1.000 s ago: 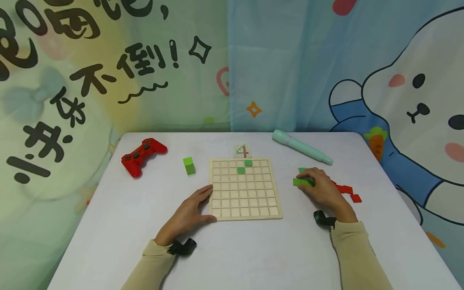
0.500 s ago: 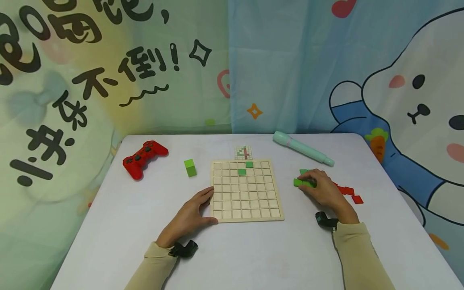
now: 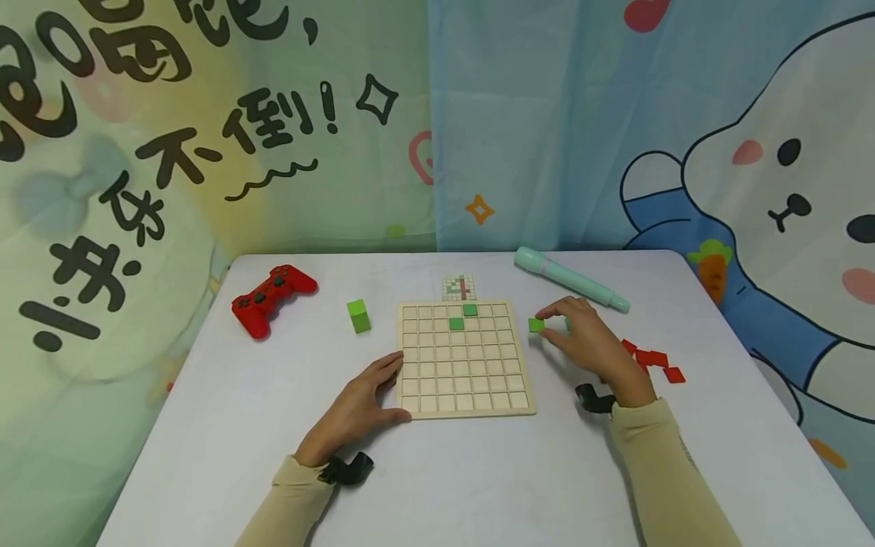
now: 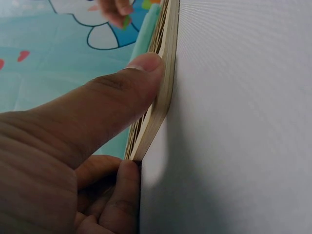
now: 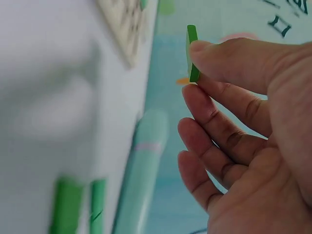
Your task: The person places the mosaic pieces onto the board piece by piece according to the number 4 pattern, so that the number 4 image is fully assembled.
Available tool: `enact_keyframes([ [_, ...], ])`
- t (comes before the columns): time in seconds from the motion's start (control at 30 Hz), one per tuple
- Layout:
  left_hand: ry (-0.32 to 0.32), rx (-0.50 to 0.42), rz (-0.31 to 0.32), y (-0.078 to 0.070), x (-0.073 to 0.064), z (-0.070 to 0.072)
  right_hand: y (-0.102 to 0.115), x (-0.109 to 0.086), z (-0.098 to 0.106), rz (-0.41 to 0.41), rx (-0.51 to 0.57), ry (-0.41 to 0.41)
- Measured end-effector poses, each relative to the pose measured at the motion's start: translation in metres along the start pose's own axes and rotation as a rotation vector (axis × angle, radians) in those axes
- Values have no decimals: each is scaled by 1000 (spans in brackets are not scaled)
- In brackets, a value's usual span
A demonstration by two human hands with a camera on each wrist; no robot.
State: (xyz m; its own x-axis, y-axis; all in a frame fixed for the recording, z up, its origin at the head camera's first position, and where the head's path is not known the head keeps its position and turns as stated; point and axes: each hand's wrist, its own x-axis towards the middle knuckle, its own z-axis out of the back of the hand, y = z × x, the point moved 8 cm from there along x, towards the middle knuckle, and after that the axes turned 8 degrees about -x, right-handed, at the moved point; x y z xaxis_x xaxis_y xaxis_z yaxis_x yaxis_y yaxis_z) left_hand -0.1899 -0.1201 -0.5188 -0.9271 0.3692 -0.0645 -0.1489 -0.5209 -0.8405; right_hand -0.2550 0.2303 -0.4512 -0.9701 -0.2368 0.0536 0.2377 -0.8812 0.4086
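A square wooden grid board [image 3: 465,363] lies mid-table, with two green tiles [image 3: 456,324] set in its upper rows. My left hand [image 3: 355,414] holds the board by its left side and near corner; in the left wrist view the thumb [image 4: 122,92] lies along the board's edge. Just off the board's right side, my right hand [image 3: 581,334] pinches a green square tile [image 3: 536,325] between thumb and fingers. The right wrist view shows that tile [image 5: 192,53] edge-on, its other fingers loosely bent. Below it, blurred, are more green pieces [image 5: 66,204].
Several red tiles [image 3: 656,358] lie right of the right hand. A mint-green pen-like stick [image 3: 573,281] is at the back right. A small patterned grid card [image 3: 459,288] sits behind the board. To the left are a green block [image 3: 358,317] and a red game controller [image 3: 273,298].
My right hand has lifted a green tile from the pieces on the right and carried it left towards the board. The left hand stays at the board's edge.
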Motion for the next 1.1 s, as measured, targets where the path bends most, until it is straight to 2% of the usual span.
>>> enact_keyframes([
  [0.17,13,2,-29,-1,1,0,29,17,2,59,23,13],
  [0.33,14,12,-35,-2,2,-1,53,32,-8,105,42,48],
  [0.67,9,-5,-11,1,1,1,98,54,-54,205,-14,179],
  [0.83,17,-5,-17,3,2,1,116,62,-76,209,-40,244],
  [0.93,21,-6,-25,3,2,1,124,65,-85,219,-67,258],
  [1.1,22,1,-27,4,2,2,132,68,-91,263,-119,234],
])
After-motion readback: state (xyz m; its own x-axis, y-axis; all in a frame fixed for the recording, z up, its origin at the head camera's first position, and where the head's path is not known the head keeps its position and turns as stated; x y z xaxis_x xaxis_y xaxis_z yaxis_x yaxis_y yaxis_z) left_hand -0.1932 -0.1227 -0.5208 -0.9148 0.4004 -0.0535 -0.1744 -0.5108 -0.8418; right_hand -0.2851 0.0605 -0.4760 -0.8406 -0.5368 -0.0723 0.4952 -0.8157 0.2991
